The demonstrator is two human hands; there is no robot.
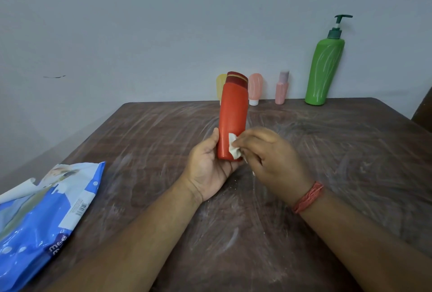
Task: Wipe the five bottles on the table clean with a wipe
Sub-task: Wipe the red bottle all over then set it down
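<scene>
My left hand point(207, 167) grips the lower end of a tall red bottle point(232, 114) with a dark red cap, holding it upright above the brown table point(163, 139). My right hand point(268, 156) pinches a small white wipe point(233, 147) against the bottle's lower right side. At the table's far edge, by the wall, stand a yellow bottle point(220, 85) partly hidden behind the red one, a pink tube bottle point(255, 88), a small pink bottle point(282, 88) and a large green pump bottle point(326, 64).
A blue and white pack of wipes point(44, 217) lies at the table's left front corner. The tabletop shows streaky white smears. A dark object point(424, 109) shows at the right edge. A grey wall point(140, 34) stands right behind the table.
</scene>
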